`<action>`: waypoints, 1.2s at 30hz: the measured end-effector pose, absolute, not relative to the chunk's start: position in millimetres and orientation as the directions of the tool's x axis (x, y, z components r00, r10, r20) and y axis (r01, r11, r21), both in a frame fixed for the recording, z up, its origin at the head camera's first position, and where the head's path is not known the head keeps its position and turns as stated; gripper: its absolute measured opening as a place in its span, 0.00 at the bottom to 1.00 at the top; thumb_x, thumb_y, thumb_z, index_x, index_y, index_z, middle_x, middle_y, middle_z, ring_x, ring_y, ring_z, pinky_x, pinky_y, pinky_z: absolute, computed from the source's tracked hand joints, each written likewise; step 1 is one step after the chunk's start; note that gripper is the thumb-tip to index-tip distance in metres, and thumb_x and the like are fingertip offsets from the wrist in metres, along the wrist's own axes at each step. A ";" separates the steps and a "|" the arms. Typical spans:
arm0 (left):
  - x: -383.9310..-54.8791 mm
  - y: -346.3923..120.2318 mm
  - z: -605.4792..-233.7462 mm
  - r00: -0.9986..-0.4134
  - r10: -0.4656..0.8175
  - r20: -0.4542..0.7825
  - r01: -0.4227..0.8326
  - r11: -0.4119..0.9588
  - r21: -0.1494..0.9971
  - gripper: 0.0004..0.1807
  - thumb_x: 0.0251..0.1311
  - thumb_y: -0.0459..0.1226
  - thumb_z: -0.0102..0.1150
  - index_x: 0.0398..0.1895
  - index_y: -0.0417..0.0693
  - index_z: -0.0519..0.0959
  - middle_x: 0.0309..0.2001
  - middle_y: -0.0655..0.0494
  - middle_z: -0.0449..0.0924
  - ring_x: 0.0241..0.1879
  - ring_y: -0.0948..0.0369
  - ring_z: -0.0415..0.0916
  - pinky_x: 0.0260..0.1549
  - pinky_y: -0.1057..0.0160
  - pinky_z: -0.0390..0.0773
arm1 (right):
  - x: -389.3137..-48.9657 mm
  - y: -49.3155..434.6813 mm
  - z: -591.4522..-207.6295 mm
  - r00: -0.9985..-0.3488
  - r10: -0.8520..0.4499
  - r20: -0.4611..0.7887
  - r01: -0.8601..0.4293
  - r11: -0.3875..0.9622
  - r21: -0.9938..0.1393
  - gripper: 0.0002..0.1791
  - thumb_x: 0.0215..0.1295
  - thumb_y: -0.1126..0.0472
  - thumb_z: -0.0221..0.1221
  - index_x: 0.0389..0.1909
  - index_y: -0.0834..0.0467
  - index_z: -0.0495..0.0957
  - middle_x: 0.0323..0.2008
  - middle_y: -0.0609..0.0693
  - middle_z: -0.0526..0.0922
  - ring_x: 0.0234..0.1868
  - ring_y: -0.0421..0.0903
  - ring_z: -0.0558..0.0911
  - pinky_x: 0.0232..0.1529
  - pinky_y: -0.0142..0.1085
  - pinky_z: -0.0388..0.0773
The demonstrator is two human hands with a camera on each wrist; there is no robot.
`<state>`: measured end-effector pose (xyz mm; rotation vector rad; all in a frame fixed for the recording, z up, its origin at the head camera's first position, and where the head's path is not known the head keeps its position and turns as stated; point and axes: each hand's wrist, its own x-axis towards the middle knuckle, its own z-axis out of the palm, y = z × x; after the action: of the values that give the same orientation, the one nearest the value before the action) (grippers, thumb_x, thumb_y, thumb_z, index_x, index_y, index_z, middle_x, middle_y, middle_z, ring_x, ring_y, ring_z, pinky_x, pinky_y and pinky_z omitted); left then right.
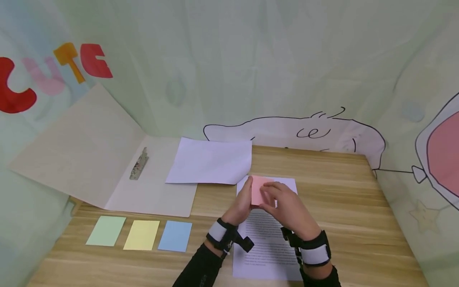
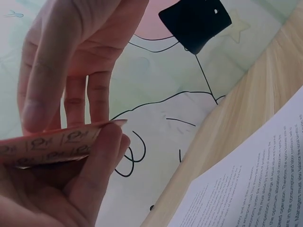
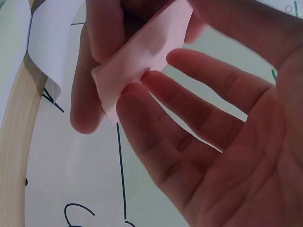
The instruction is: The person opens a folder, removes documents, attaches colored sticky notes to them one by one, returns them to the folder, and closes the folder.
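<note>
My left hand [image 1: 241, 206] grips a pink sticky note pad [image 1: 257, 191] between thumb and fingers, tilted up above a printed sheet [image 1: 267, 247]. In the left wrist view, the pad's underside [image 2: 47, 146] shows repeated printed marks. My right hand [image 1: 292, 207] is at the pad's right side. Its fingertips touch the pink face [image 3: 137, 56] in the right wrist view, the fingers nearly straight. Its thumb lies near the pad's lower corner; whether it pinches a single sheet is hard to tell.
On the left, an open folder [image 1: 161, 199] with a metal clip [image 1: 139, 163] leans against the cloth backdrop. A white sheet [image 1: 211, 159] overlaps it. Green [image 1: 106, 231], yellow [image 1: 142, 235] and blue sticky notes [image 1: 175, 236] lie in a row on the wooden table [image 1: 351, 223].
</note>
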<state>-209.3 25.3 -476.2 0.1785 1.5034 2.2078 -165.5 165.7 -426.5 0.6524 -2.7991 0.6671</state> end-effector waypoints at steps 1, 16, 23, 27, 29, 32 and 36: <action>-209.3 25.4 -476.4 -0.883 0.446 -0.146 -0.300 -0.298 0.906 0.33 0.74 0.51 0.15 0.55 0.33 0.65 0.37 0.55 0.75 0.33 0.65 0.75 0.28 0.68 0.74 | -166.0 166.5 -426.6 -0.887 -0.370 0.277 -0.456 0.801 -0.388 0.27 0.46 0.58 0.74 0.47 0.64 0.80 0.48 0.55 0.79 0.50 0.52 0.77 0.50 0.44 0.74; -210.0 22.6 -476.0 -0.869 0.478 -0.131 -0.293 -0.281 0.914 0.35 0.74 0.51 0.17 0.59 0.32 0.65 0.47 0.45 0.77 0.38 0.63 0.77 0.35 0.66 0.78 | -168.5 176.1 -427.7 -0.888 -0.381 0.258 -0.460 0.748 -0.479 0.17 0.55 0.59 0.68 0.45 0.60 0.82 0.48 0.52 0.79 0.39 0.45 0.80 0.38 0.38 0.78; -211.8 21.7 -474.6 -0.852 0.517 -0.084 -0.282 -0.318 0.905 0.33 0.74 0.51 0.18 0.69 0.41 0.60 0.60 0.41 0.68 0.46 0.61 0.75 0.40 0.64 0.77 | -169.9 175.5 -423.0 -0.908 -0.350 0.230 -0.419 0.765 -0.489 0.12 0.63 0.62 0.61 0.46 0.62 0.82 0.46 0.54 0.82 0.50 0.52 0.79 0.50 0.47 0.74; -211.8 21.5 -475.5 -0.849 0.522 -0.080 -0.284 -0.323 0.903 0.34 0.74 0.53 0.19 0.69 0.41 0.59 0.58 0.41 0.69 0.45 0.61 0.75 0.39 0.65 0.77 | -170.5 174.7 -422.6 -0.906 -0.350 0.238 -0.423 0.767 -0.483 0.09 0.62 0.63 0.62 0.41 0.61 0.83 0.42 0.52 0.83 0.47 0.50 0.80 0.49 0.46 0.75; -211.8 21.1 -475.7 -0.845 0.528 -0.079 -0.282 -0.316 0.906 0.34 0.73 0.53 0.19 0.69 0.41 0.59 0.57 0.42 0.70 0.44 0.61 0.75 0.39 0.65 0.77 | -170.7 175.0 -422.8 -0.903 -0.354 0.243 -0.429 0.761 -0.487 0.07 0.61 0.63 0.63 0.39 0.59 0.84 0.39 0.50 0.83 0.43 0.48 0.81 0.47 0.44 0.77; -212.2 19.7 -475.5 -0.831 0.552 -0.073 -0.285 -0.310 0.907 0.34 0.74 0.52 0.17 0.70 0.40 0.58 0.56 0.42 0.70 0.45 0.60 0.75 0.40 0.64 0.77 | -171.5 175.8 -423.6 -0.900 -0.355 0.253 -0.435 0.755 -0.490 0.05 0.60 0.62 0.64 0.36 0.58 0.84 0.35 0.47 0.83 0.38 0.44 0.80 0.43 0.41 0.78; -212.8 15.7 -474.1 -0.797 0.602 -0.044 -0.296 -0.325 0.898 0.30 0.74 0.48 0.18 0.71 0.41 0.54 0.57 0.43 0.67 0.46 0.60 0.73 0.42 0.64 0.77 | -172.9 177.3 -424.1 -0.899 -0.337 0.278 -0.436 0.738 -0.515 0.05 0.56 0.62 0.66 0.33 0.57 0.85 0.32 0.45 0.83 0.36 0.42 0.80 0.41 0.41 0.78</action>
<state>-212.8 15.7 -474.1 0.4039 1.3629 2.1443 -172.9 177.3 -424.1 0.6210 -2.7714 0.8834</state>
